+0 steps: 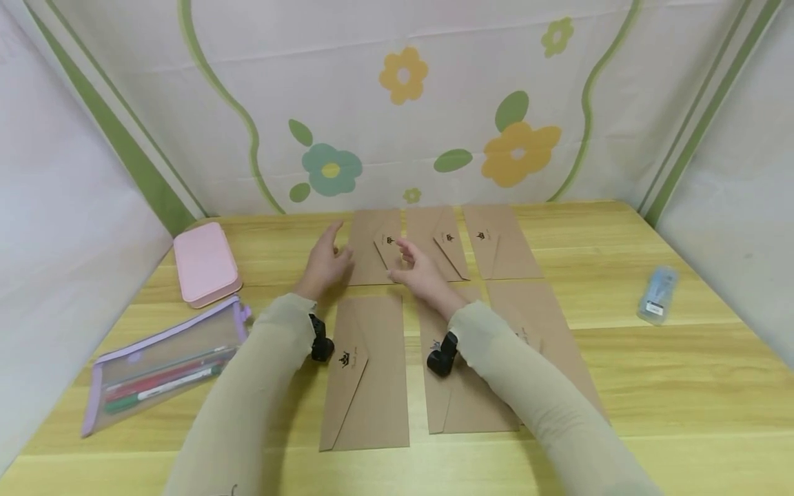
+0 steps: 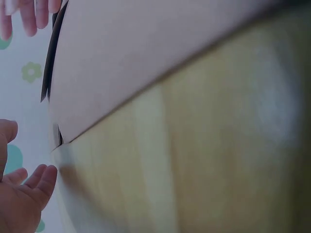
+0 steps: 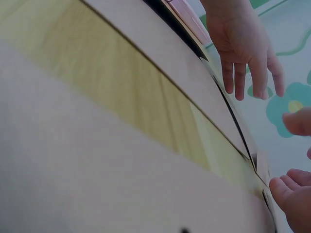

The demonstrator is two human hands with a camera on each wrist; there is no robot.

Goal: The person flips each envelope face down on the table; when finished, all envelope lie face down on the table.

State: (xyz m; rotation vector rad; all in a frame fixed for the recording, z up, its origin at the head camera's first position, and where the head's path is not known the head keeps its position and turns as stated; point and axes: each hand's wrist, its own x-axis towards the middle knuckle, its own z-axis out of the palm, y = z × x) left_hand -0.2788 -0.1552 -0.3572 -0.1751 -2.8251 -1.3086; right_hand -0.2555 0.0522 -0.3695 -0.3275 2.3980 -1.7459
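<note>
Two rows of brown kraft paper envelopes with black crown prints lie flat on the wooden table. My left hand (image 1: pixel 324 263) is beside the left edge of the back-left envelope (image 1: pixel 366 265), fingers extended and nothing held. The right hand (image 1: pixel 424 274) hovers around the gap between that envelope and the back-middle envelope (image 1: pixel 428 220), fingers loosely bent and empty. Beneath the right forearm, the front-middle envelope (image 1: pixel 474 406) and front-right envelope (image 1: pixel 546 310) are partly hidden. The front-left envelope (image 1: pixel 384 386) lies between the forearms. In the right wrist view the left hand (image 3: pixel 240 46) points its fingers downward.
A pink case (image 1: pixel 206 263) sits at the table's back left. In front of it lies a clear zip pouch (image 1: pixel 180 337) with purple trim and several pens. A small translucent blue box (image 1: pixel 659 295) is at the right. Behind the table hangs a flowered cloth (image 1: pixel 446 117).
</note>
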